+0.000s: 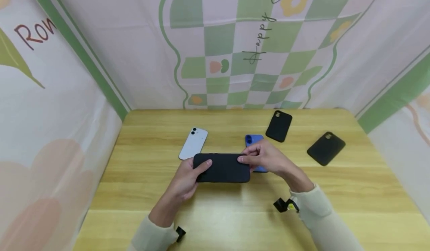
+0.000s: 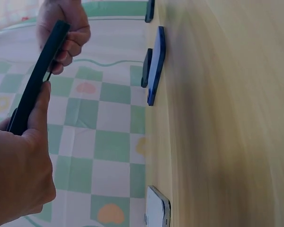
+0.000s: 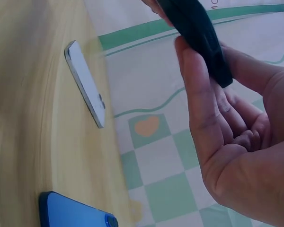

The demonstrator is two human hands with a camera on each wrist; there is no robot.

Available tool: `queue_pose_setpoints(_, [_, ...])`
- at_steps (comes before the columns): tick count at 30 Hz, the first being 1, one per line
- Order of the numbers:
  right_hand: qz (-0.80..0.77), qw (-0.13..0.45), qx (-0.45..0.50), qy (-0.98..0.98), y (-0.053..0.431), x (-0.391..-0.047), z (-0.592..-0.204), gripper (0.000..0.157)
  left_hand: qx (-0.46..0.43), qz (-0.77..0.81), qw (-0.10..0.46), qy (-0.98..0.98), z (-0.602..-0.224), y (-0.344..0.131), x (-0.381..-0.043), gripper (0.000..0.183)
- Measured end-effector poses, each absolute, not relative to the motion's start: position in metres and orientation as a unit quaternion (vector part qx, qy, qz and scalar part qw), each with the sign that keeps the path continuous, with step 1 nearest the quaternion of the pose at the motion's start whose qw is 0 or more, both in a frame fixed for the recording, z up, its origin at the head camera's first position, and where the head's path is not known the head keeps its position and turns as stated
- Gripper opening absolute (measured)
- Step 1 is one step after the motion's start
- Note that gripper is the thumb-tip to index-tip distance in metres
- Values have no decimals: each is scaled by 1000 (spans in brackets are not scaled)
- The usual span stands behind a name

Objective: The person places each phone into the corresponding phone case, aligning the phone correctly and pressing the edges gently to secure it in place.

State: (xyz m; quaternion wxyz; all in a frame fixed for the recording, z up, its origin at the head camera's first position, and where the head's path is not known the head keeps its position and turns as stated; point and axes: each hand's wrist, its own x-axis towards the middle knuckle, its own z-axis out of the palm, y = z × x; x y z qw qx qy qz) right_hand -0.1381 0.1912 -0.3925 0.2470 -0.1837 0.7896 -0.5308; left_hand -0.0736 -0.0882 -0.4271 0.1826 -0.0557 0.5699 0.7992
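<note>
Both hands hold a black phone case [image 1: 223, 169] sideways above the table; I cannot tell whether a phone sits inside it. The left hand [image 1: 184, 178] grips its left end, thumb lying over the flat face. At the other end the right hand [image 1: 267, 155] pinches the upper corner between thumb and fingers. In the left wrist view the case [image 2: 38, 78] appears edge-on and slightly bent. A blue phone [image 1: 254, 139] lies below the right hand, partly hidden. Just beyond the left hand, a white phone [image 1: 193, 143] rests with its camera side up.
Two more black phone cases lie on the wooden table [image 1: 151, 195], one case [image 1: 279, 126] near the back edge, the other case [image 1: 326, 148] farther right. A patterned cloth [image 1: 218, 83] hangs behind the table. Small black devices [image 1: 283, 205] are worn at the wrists.
</note>
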Motion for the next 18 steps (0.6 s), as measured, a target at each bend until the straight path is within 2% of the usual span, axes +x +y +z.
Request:
queue_pose_setpoints(5, [-540,217,-159,797,187,-134,-397,23,-71,818,160,548,-427,-86,-72,36])
queue_pose_setpoints(8, [-550,206,-156,794,186,-132,-399,35,-83,825,152,539,-425,-85,-72,39])
queue_pose_setpoints(11, [-570,221,-163,775,187,-130,-402,47,-93,835,140,524,-424,-85,-73,39])
queue_pose_setpoints(18, [-632,284,-166,702,183,-122,-412,34,-110,844,120,511,-420,-85,-75,38])
